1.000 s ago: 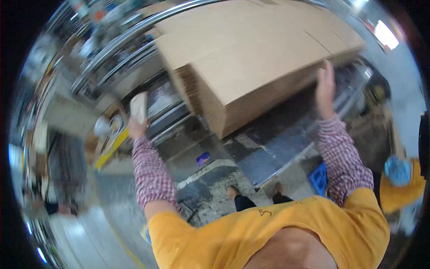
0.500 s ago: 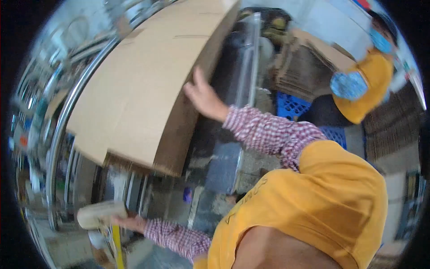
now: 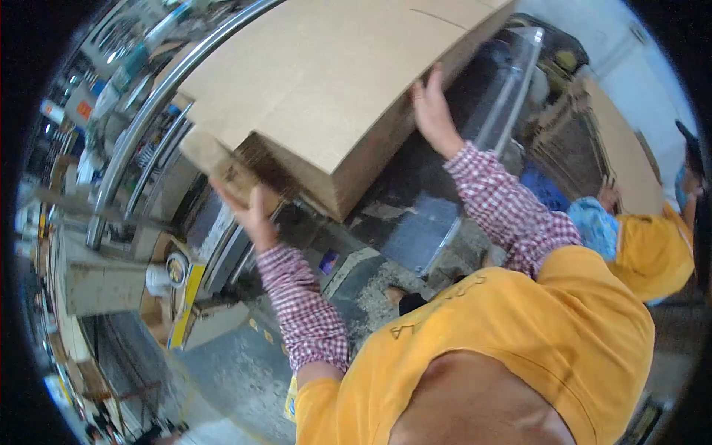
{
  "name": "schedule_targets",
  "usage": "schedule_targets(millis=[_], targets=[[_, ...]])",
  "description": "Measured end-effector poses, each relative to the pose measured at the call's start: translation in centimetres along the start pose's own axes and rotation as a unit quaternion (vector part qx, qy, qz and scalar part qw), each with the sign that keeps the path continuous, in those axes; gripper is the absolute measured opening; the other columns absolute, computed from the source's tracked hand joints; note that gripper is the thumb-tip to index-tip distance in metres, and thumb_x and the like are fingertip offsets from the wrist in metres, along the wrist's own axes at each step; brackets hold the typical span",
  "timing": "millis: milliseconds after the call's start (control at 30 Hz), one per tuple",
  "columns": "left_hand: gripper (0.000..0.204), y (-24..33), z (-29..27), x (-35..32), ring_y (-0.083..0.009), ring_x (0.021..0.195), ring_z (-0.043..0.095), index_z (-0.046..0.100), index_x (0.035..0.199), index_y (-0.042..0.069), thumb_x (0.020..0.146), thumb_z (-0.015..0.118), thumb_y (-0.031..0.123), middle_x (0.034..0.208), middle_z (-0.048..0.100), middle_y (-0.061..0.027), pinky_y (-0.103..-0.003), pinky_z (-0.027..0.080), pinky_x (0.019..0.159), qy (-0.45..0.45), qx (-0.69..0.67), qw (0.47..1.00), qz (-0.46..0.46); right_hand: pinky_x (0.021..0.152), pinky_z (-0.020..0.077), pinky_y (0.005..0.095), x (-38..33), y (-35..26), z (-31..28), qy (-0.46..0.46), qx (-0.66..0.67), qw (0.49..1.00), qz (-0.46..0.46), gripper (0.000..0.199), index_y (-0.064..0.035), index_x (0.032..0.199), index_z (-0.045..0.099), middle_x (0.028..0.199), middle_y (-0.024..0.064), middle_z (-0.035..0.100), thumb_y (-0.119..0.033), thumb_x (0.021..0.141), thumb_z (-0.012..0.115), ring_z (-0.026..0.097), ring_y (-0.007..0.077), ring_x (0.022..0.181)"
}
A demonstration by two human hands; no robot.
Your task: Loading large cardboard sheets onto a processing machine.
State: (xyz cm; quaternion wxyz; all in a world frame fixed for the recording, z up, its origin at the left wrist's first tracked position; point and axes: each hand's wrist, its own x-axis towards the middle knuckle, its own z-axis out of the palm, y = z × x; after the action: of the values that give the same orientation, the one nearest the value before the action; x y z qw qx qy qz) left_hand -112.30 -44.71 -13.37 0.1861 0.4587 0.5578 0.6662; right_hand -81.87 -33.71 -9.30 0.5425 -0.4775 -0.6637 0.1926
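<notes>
A tall stack of flat tan cardboard sheets [image 3: 319,89] fills the upper middle, with a stepped notch at its near left corner. My left hand [image 3: 248,211] is closed round a tan oblong block [image 3: 222,165], perhaps wooden, with a dark mark on it. The block is up against the notched end of the stack. On the stack's right side lies my right hand [image 3: 436,115], fingers stretched out against the sheet edges, gripping nothing.
A curved metal rail [image 3: 159,100] runs along the stack's left. Beyond the right arm, a person in a yellow top [image 3: 653,248] handles cardboard [image 3: 619,148] near a blue plastic crate [image 3: 545,187]. At lower left stand a white cup [image 3: 157,280] and a yellow-edged box [image 3: 185,308].
My left hand has brought the block up from the lower left to the stack's near end. My right hand stays at the stack's side while the whole view has shifted.
</notes>
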Motion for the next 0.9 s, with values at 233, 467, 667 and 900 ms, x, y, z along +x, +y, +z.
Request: schedule_targets(millis=[233, 467, 667, 900], targets=[[0.074, -0.3, -0.3, -0.6, -0.0267, 0.115, 0.037, 0.014, 0.136, 0.006, 0.077, 0.056, 0.018, 0.130, 0.033, -0.0154, -0.038, 0.033, 0.095, 0.016, -0.188, 0.982, -0.030, 0.106, 0.0074, 0.0381, -0.4, -0.4, 0.0, -0.010, -0.009, 0.999, 0.035, 0.077, 0.0117, 0.130, -0.003, 0.136, 0.0325, -0.001, -0.040, 0.089, 0.037, -0.002, 0.0378, 0.130], [0.076, 6.9, -2.8, -3.2, -0.0318, 0.114, 0.040, 0.017, 0.135, 0.005, 0.073, 0.056, 0.024, 0.131, 0.032, -0.0173, -0.043, 0.035, 0.094, 0.022, -0.235, 0.971, -0.028, 0.104, 0.0186, 0.0361, -3.9, -10.8, -5.3, -0.113, 0.059, 0.987, -0.096, 0.073, 0.0046, 0.131, 0.020, 0.136, 0.0231, 0.022, -0.041, 0.084, 0.051, 0.021, 0.0295, 0.128], [0.084, 18.1, 7.1, -4.9, -0.0245, 0.114, 0.041, 0.021, 0.132, -0.004, 0.065, 0.064, 0.023, 0.125, 0.037, -0.0161, -0.034, 0.034, 0.094, -0.295, -0.215, 0.930, -0.037, 0.103, 0.0215, 0.0359, -4.6, -14.1, -3.2, -0.172, 0.398, 0.890, -0.142, 0.085, -0.0034, 0.137, 0.007, 0.137, 0.0171, 0.023, -0.036, 0.078, 0.060, 0.024, 0.0256, 0.127], [0.059, 19.9, 16.4, -1.8, -0.0317, 0.115, 0.037, 0.037, 0.128, 0.003, 0.075, 0.061, 0.016, 0.124, 0.037, -0.0226, -0.038, 0.032, 0.094, -0.343, 0.167, 0.876, 0.295, 0.082, 0.0424, 0.0277, -0.3, -7.5, -6.8, 0.066, 0.516, 0.852, 0.061, 0.044, -0.0025, 0.118, 0.041, 0.105, 0.0059, 0.051, -0.021, 0.081, 0.057, 0.050, 0.0128, 0.095]])
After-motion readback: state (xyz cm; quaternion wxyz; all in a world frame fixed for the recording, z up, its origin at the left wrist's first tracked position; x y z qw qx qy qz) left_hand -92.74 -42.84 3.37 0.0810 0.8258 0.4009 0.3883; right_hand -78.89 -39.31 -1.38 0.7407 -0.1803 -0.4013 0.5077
